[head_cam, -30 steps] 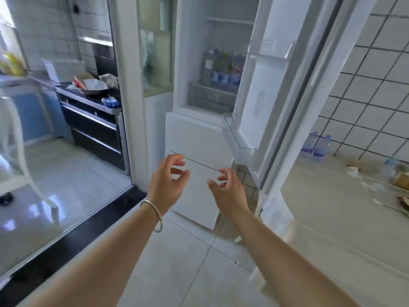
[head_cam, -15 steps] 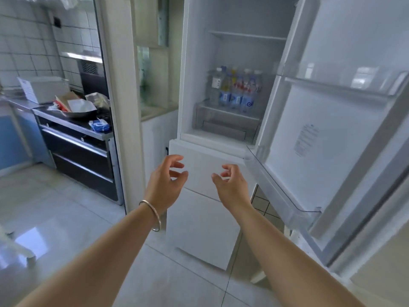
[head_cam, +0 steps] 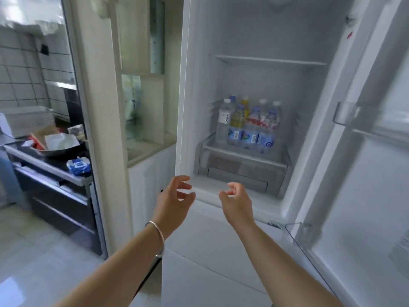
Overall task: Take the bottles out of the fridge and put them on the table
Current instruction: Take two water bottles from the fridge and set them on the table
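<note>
The white fridge (head_cam: 254, 36) stands open in front of me. Several plastic bottles (head_cam: 250, 125) stand packed together on its lower shelf: clear water bottles with blue and red labels and a yellowish drink among them. My left hand (head_cam: 174, 202), a silver bangle on its wrist, and my right hand (head_cam: 238, 202) are held up side by side below that shelf, in front of the fridge's bottom ledge. Both hands have loosely curled fingers and hold nothing. The table is out of view.
The open fridge door (head_cam: 365, 173) stretches along the right with its clear racks. Under the bottle shelf sits a clear crisper drawer (head_cam: 239, 171). At left, a dark stove counter (head_cam: 51, 167) carries a wok, boxes and a blue packet.
I have come closer to the fridge and face it more squarely; the bottles look larger. Both hands have risen toward the fridge opening. The table with two bottles has left the view.
</note>
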A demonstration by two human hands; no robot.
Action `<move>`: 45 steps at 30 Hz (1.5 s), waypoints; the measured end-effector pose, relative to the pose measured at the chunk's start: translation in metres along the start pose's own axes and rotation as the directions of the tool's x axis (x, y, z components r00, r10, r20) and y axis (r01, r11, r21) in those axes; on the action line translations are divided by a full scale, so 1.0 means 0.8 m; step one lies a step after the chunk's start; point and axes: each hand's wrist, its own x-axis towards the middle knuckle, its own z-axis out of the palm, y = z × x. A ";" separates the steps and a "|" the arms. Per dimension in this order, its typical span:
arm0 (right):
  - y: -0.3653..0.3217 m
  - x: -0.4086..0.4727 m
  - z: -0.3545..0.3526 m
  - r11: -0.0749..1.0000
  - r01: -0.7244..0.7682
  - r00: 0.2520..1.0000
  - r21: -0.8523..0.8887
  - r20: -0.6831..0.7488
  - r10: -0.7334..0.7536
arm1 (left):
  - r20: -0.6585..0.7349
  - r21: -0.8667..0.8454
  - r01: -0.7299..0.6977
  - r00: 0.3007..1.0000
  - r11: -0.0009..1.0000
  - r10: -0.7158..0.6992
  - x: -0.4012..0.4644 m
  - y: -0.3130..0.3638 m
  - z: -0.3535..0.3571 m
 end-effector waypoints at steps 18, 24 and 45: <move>0.004 0.332 0.031 0.993 -0.103 0.939 -0.065 -0.336 0.075 | 0.239 -0.193 -0.018 0.969 0.981 0.065 0.380 -0.071 0.176; -0.020 0.436 0.029 0.991 0.131 0.905 -0.041 -0.403 -0.136 | 0.049 -0.202 -0.098 0.993 0.975 0.110 0.461 -0.070 0.223; -0.049 0.588 0.050 0.932 0.359 0.787 -0.046 -0.522 -0.329 | -0.096 -0.371 -0.024 0.995 0.928 -0.012 0.592 -0.093 0.298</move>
